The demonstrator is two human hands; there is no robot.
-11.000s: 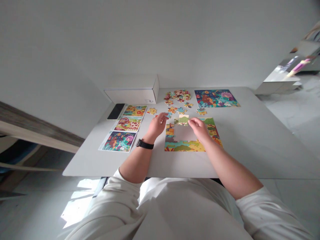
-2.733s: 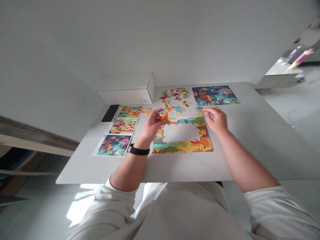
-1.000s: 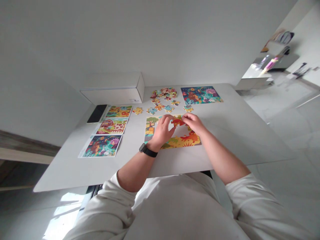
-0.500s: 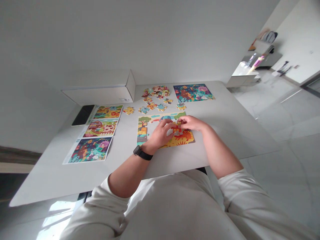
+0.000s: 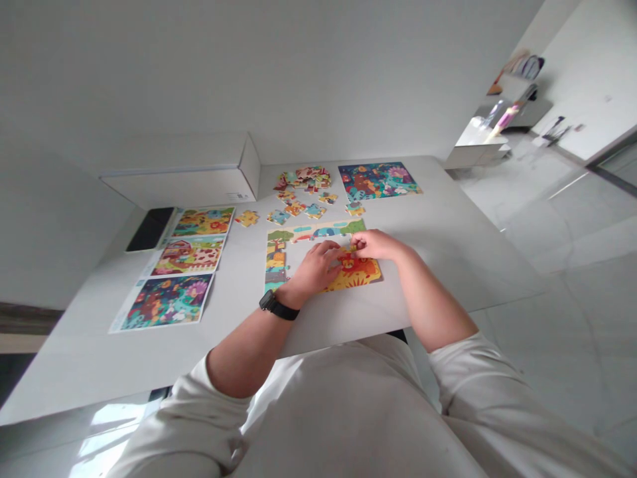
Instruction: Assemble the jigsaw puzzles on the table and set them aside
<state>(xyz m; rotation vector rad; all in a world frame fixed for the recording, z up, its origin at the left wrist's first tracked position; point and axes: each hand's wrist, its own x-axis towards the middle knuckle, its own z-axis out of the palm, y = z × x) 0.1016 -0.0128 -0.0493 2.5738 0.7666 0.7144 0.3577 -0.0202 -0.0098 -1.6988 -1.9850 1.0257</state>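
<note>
A partly assembled jigsaw puzzle (image 5: pixel 276 262) lies on the table in front of me, its border joined around a bare gap in the middle. Over that gap rests my left hand (image 5: pixel 318 267), wearing a black watch; its fingers are apart, with the tips by the red and orange lion section (image 5: pixel 351 263). My right hand (image 5: pixel 375 244) is closed in a pinch at the puzzle's right side, its fingertips at a small yellowish puzzle piece (image 5: pixel 353 248) just above the lion. The fingers hide most of that piece.
Behind the puzzle lie several loose pieces (image 5: pixel 294 208) and a heap of more pieces (image 5: pixel 303 178). A finished dark blue puzzle (image 5: pixel 381 181) is at the back right. On the left are a picture sheet (image 5: pixel 186 255), a black phone (image 5: pixel 150 230) and a white box (image 5: pixel 184 186).
The view has shifted slightly. Both hands stay at the lion section, where the red piece now sits flatter and shows more of the lion's face. My right fingertips have drawn closer together.
</note>
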